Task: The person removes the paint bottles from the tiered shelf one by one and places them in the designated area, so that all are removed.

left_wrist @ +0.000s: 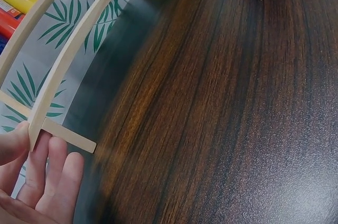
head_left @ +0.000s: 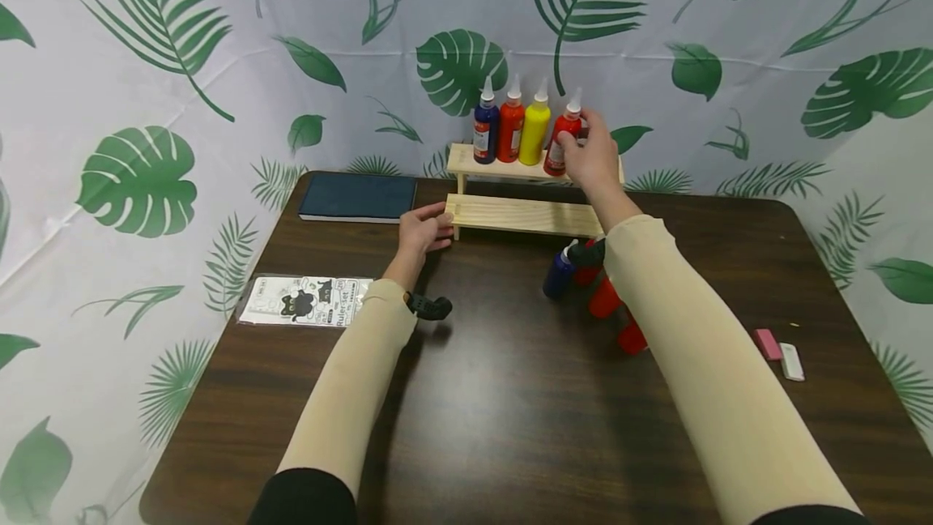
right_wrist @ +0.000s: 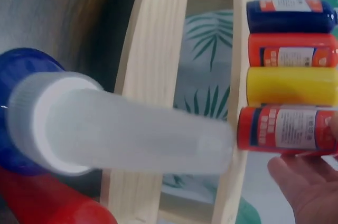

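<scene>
The left hand [head_left: 423, 231] pinched the shelf [head_left: 521, 214] (probably to steady it) while the right hand [head_left: 594, 160] gripped a red bottle [right_wrist: 285, 128].

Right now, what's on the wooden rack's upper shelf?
A blue bottle, red bottle and yellow bottle stand there; the right hand grips a second red bottle. The shelf behind that hand is covered.
</scene>
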The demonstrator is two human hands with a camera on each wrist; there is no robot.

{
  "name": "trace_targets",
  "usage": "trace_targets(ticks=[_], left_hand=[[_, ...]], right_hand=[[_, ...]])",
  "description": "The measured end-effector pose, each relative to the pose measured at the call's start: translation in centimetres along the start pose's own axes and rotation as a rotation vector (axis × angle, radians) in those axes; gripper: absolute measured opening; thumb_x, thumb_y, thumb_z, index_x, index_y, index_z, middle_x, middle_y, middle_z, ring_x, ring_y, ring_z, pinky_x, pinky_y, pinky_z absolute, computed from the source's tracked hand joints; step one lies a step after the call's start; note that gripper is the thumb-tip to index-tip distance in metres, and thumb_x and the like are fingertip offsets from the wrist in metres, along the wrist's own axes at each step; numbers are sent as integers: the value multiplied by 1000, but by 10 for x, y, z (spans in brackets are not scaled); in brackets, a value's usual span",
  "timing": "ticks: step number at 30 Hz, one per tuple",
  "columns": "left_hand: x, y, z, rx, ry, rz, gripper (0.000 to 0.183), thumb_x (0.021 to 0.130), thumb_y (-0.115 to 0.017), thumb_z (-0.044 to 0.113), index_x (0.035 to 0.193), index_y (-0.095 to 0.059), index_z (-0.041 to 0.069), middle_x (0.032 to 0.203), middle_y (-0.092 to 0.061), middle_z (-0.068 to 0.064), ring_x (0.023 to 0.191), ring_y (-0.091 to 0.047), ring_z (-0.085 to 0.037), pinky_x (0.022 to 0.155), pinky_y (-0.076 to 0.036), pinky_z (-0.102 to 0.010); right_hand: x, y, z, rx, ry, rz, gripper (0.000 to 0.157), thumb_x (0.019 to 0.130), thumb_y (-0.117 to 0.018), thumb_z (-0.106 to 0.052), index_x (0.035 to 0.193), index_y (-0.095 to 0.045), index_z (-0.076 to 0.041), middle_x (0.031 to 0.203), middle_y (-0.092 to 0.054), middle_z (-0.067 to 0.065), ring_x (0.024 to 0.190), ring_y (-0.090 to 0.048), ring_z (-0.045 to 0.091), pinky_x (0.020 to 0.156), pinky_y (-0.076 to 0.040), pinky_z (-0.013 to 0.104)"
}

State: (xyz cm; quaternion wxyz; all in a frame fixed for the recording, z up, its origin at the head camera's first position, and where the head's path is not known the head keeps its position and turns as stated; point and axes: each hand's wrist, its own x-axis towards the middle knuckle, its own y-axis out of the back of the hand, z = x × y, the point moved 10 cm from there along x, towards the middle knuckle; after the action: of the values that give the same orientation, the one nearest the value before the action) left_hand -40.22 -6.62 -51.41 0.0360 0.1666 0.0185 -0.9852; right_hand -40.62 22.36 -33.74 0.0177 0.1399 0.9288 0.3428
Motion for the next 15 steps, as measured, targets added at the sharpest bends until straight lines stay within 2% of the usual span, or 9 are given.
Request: trace_targets(ticks=[3,7,15], left_hand=[[-1,-1,-1,4,3,-2,33,88,-70,15,121,-68,16,102,-71,-14,84,-70,-23,65,-60,-31],[-1,0,-1,-2,-2,10,31,88,-71,15,119,-69,17,98,-72,-13,82,-71,-23,63,-59,-30],[-1,3,-1,-10,4,2,33,87,-72,15,120,-68,16,98,-72,-12,80,-71,-21,64,-59,-30]], right_hand=[[-10,7,-4,-9,20,12,52,100,-48,-30,149,-33,-18,137,-51,13,124,-50,28,104,-44,42],[-30,23,-16,43,46,5,52,99,-49,-32,147,-36,-18,135,-52,14,118,-53,28,99,-46,41],[-94,44,-26,136,125,-94,53,98,-52,-35,146,-37,-18,140,-49,12,120,-55,31,97,-49,44]])
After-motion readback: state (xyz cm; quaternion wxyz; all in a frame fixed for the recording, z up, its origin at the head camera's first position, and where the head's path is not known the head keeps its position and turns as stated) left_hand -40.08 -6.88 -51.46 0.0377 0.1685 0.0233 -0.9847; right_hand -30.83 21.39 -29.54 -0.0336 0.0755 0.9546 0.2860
